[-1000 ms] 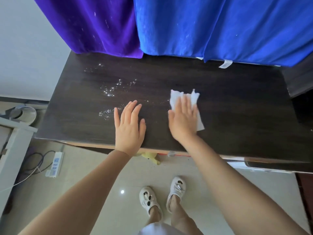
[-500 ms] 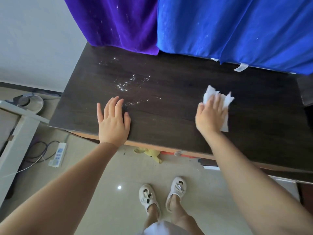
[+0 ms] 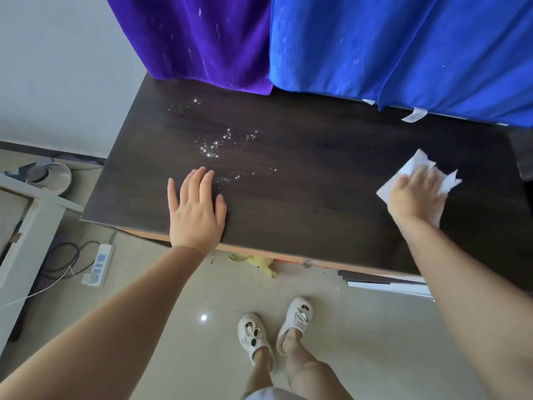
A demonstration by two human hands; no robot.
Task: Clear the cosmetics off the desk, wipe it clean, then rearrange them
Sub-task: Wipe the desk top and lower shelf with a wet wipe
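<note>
The dark wooden desk point(image 3: 302, 180) carries no cosmetics in view. Shiny water droplets point(image 3: 219, 148) speckle its left-middle part. My left hand point(image 3: 196, 209) lies flat on the desk near the front edge, fingers together, touching the nearest droplets. My right hand point(image 3: 415, 194) presses flat on a white paper tissue point(image 3: 415, 166) at the desk's right side; the tissue sticks out beyond the fingers and at the wrist.
A purple cloth point(image 3: 196, 39) and a blue cloth point(image 3: 403, 47) hang over the desk's back edge. On the floor lie a white power strip point(image 3: 98, 264) with cables, a yellow soft thing point(image 3: 259, 262) under the desk, and my feet in white shoes point(image 3: 274, 327).
My right hand has slid the tissue from the desk's middle to its right side. My left hand stays flat near the front edge. The camera view has shifted.
</note>
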